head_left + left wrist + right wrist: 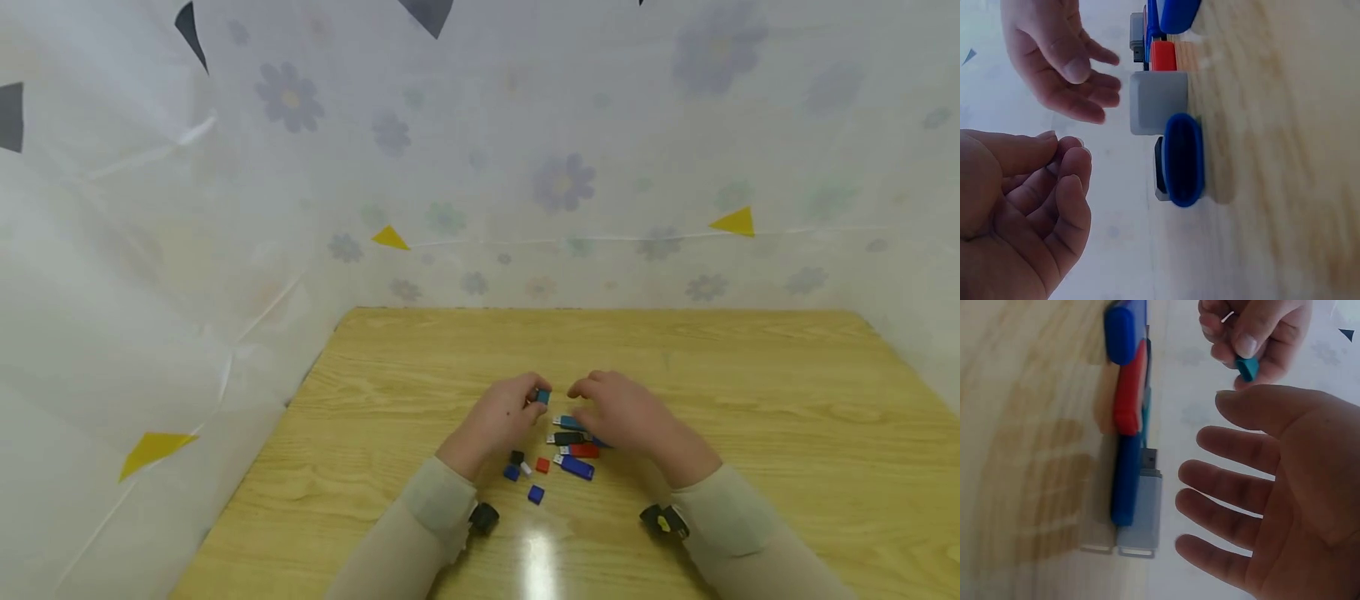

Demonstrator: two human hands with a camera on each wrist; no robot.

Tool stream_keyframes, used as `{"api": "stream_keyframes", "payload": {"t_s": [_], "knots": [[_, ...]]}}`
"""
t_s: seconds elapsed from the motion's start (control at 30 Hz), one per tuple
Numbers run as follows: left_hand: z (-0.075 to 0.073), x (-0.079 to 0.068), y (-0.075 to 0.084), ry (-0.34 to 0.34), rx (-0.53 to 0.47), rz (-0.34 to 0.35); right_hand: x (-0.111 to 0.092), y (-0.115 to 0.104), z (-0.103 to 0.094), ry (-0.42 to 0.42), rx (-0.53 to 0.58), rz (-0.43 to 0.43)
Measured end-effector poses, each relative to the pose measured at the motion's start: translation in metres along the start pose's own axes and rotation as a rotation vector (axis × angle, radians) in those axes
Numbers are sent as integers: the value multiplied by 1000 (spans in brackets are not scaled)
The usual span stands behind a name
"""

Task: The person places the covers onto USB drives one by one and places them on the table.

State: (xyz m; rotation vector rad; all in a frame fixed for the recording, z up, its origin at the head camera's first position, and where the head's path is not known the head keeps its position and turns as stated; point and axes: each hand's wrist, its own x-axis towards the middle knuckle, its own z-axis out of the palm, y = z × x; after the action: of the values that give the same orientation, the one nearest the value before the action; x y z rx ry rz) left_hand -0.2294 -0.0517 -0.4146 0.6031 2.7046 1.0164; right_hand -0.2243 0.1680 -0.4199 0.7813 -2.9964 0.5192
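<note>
Left hand (502,414) pinches the teal cap (543,397) above the desk (420,358), right hand (621,414) spread, empty, near the USB sticks (577,467); I'd keep the grip light, cap mouth unobstructed.

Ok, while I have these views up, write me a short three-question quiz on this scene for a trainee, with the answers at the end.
1. What is the left hand pinching?
2. True or false: the right hand grips the red USB drive.
3. Which loose cap lies lowest in the head view: a) red, b) blue, c) black?

Key:
1. A teal cap.
2. False; its fingers are spread and hold nothing.
3. b, a blue cap.
</note>
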Motion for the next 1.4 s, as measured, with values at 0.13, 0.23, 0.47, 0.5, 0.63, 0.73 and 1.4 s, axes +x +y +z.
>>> {"api": "stream_keyframes", "payload": {"t_s": [0.13, 0.23, 0.47, 0.5, 0.63, 0.73, 1.4], "knots": [[0, -1, -1, 3, -5, 9, 2, 0, 5, -64, 8, 9], [0, -1, -1, 0, 0, 6, 3, 0, 8, -93, -1, 29], [0, 1, -3, 2, 24, 15, 5, -2, 12, -88, -45, 35], [0, 1, -3, -5, 27, 26, 5, -2, 13, -86, -61, 33], [0, 2, -4, -32, 40, 65, 6, -3, 15, -82, -104, 41], [0, 2, -4, -41, 38, 72, 6, -4, 16, -79, -121, 54], [0, -1, -6, -9, 34, 48, 6, -7, 17, -39, -182, 51]]}}
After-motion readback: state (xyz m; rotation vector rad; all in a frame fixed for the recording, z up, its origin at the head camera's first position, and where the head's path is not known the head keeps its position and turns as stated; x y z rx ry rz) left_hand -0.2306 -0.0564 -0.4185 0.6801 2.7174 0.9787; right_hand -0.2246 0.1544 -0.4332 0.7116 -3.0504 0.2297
